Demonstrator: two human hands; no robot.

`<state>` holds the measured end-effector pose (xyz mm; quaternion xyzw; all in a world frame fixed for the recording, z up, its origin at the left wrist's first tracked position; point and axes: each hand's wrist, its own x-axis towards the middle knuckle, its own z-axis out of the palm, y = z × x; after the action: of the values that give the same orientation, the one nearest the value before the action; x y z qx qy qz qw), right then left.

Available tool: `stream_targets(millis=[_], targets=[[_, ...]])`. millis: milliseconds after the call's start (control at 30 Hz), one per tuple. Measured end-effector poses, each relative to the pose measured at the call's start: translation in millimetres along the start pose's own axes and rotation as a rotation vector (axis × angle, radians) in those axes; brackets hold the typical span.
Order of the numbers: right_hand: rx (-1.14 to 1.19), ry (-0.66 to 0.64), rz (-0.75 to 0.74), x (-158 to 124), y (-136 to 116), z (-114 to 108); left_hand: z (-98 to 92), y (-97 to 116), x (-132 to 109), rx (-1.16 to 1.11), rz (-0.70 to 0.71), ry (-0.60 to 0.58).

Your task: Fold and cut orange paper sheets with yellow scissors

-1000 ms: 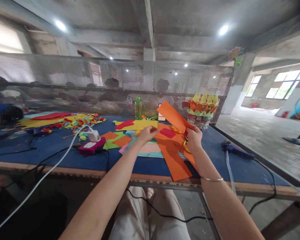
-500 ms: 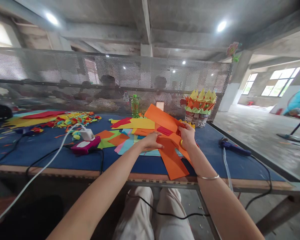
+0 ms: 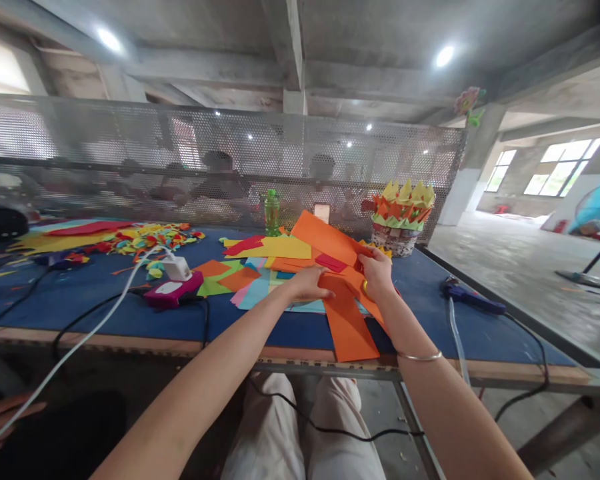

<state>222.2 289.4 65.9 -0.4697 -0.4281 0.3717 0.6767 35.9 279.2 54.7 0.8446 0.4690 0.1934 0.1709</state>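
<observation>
My right hand (image 3: pixel 377 270) is closed on the edge of a wide orange paper strip (image 3: pixel 325 237), which slants up to the left above the pile. A small yellow ring-shaped part (image 3: pixel 365 287) shows at its palm; what it belongs to is hidden. My left hand (image 3: pixel 307 285) has its thumb and fingers closed on the upper end of another orange paper strip (image 3: pixel 353 330), whose lower end hangs over the table's front edge. Beneath both hands lie more orange strips, a small red piece (image 3: pixel 330 262) and light blue sheets (image 3: pixel 255 293).
A magenta power strip (image 3: pixel 167 293) with a white charger and cables lies left. Right is a blue glue gun (image 3: pixel 473 298) with its cord. Behind stand a green bottle (image 3: pixel 272 213) and a folded-paper basket (image 3: pixel 400 220). Colourful paper scraps (image 3: pixel 150 239) are heaped at the far left.
My hands and both orange strips hold nearly the same pose. The left hand has shifted slightly right. At the lower left, another person's hand has come further into view.
</observation>
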Motion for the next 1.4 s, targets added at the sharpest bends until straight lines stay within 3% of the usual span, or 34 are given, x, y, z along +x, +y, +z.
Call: stream_targets(millis=[200,367,600,733,867,1067,1233,1400], targets=[[-0.004,-0.005,0.012,-1.9,-1.9,0.7,2.3,2.2,5.7,-0.120,-0.033,-0.063],[-0.011,-0.010,0.023,-2.7,-2.9,0.9,6.3,-0.7,7.0,-0.361,-0.108,-0.047],[-0.010,-0.051,0.054,-1.7,-0.4,1.2,-0.7,-20.8,16.0,-0.814,-0.353,0.232],[-0.033,-0.106,0.101,-4.7,3.9,1.7,-8.9,-27.0,19.1,-1.054,-0.361,0.388],[-0.093,-0.106,0.137,-4.8,7.7,0.0,-15.8,-28.2,16.0,-1.242,-0.326,0.451],[-0.191,-0.056,0.164,-2.0,9.2,-3.3,-22.5,-28.4,11.3,-1.399,-0.311,0.461],[-0.225,-0.103,0.176,-4.3,9.7,-1.0,-25.5,-24.1,7.0,-1.467,-0.300,0.405],[-0.251,-0.071,0.139,-2.5,10.5,-2.4,-26.7,-24.1,4.6,-1.500,-0.297,0.361]])
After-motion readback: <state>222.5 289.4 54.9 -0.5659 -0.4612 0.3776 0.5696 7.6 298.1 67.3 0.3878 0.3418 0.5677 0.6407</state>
